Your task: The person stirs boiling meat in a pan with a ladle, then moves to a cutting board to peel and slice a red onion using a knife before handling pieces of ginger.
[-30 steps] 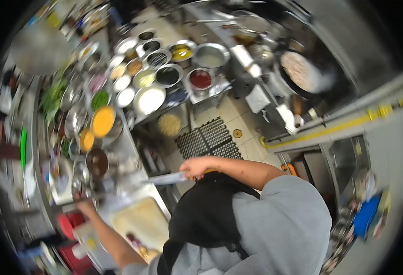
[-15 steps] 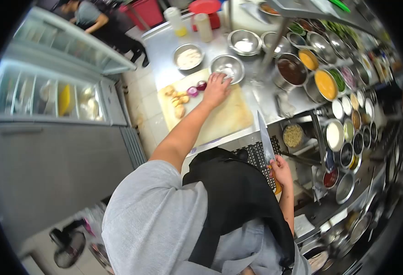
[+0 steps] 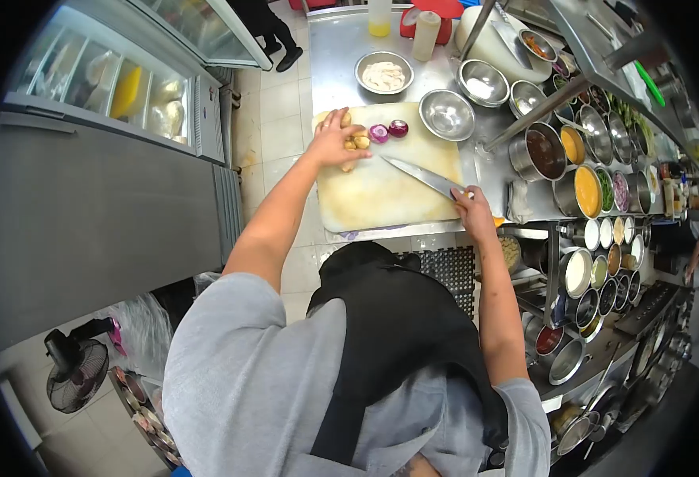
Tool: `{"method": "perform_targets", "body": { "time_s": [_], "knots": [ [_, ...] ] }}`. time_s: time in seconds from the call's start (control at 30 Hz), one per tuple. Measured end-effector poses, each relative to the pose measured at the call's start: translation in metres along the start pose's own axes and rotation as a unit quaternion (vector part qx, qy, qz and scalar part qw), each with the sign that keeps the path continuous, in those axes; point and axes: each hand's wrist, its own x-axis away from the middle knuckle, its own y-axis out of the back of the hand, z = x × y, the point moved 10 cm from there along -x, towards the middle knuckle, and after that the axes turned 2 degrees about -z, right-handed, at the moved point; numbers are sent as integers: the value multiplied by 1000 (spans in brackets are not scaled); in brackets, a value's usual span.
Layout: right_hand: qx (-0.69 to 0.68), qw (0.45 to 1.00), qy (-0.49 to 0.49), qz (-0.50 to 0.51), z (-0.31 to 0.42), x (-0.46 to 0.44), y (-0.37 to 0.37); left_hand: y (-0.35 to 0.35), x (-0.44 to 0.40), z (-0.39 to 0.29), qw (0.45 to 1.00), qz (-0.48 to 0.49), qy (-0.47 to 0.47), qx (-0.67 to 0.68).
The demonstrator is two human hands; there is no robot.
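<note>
My left hand (image 3: 336, 143) rests over tan, knobby pieces that look like ginger (image 3: 358, 141) at the board's far left, its fingers spread and partly covering them. My right hand (image 3: 472, 208) is wrapped round the handle of a chef's knife (image 3: 425, 177). Its blade points left and away, over the pale cutting board (image 3: 389, 199). Beyond the tip, two red onion pieces (image 3: 379, 133) sit beside the ginger. A metal bowl (image 3: 447, 115) stands at the board's far right corner.
Behind the board are a bowl of whitish pieces (image 3: 384, 74) and a squeeze bottle (image 3: 425, 36). Sauce pots (image 3: 538, 151) crowd the right, below an overhead metal shelf (image 3: 604, 56). An open glass-door fridge (image 3: 99, 87) stands left. A person's legs (image 3: 274, 36) show beyond.
My left hand has left the metal bowl and moved left onto the ginger pieces. My right hand has brought the knife from beside the table to over the board. The view has shifted.
</note>
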Motion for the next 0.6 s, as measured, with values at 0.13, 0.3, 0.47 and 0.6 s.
{"method": "perform_targets", "body": {
  "time_s": [0.13, 0.3, 0.47, 0.6],
  "knots": [
    [30, 999, 4, 10, -5, -24, -11, 2, 19, 4, 996, -73, 38, 34],
    [163, 984, 24, -71, 60, -40, -5, 4, 24, 9, 993, -79, 68, 63],
    [49, 992, 80, 85, 175, -112, -86, 0, 39, 6, 994, -62, 28, 88],
    [83, 976, 45, 195, 190, -163, -147, -2, 53, -7, 995, -51, 32, 74]
  ]
}}
